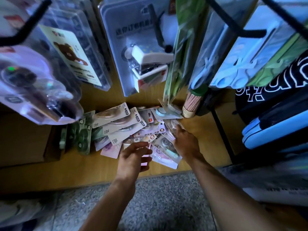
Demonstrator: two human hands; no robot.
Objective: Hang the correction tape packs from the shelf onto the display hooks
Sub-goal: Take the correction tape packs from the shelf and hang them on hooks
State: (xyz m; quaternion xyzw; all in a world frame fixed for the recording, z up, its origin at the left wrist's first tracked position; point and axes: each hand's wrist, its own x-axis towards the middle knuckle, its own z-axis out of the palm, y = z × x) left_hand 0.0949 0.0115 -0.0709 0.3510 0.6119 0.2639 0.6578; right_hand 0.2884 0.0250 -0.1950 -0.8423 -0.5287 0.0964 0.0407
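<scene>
A loose pile of correction tape packs [126,125] lies on the low wooden shelf [93,165]: white cards, pink and purple cards, green ones at the left. My left hand [133,157] hovers over the pile's near edge with fingers relaxed, and a pink pack [110,151] lies just beside it. At the pile's right side my right hand [185,140] reaches in, fingertips touching a clear-fronted pack [173,127]. Black display hooks [233,22] stick out overhead, one bare at the upper left [28,22].
Hanging blister packs crowd the space above: a stapler pack [146,57], a bear card [71,54], blue and green packs [241,60] at right. A tub of pencils [191,104] stands behind the pile. Blue cases [273,130] sit at right. Speckled floor [158,197] lies below.
</scene>
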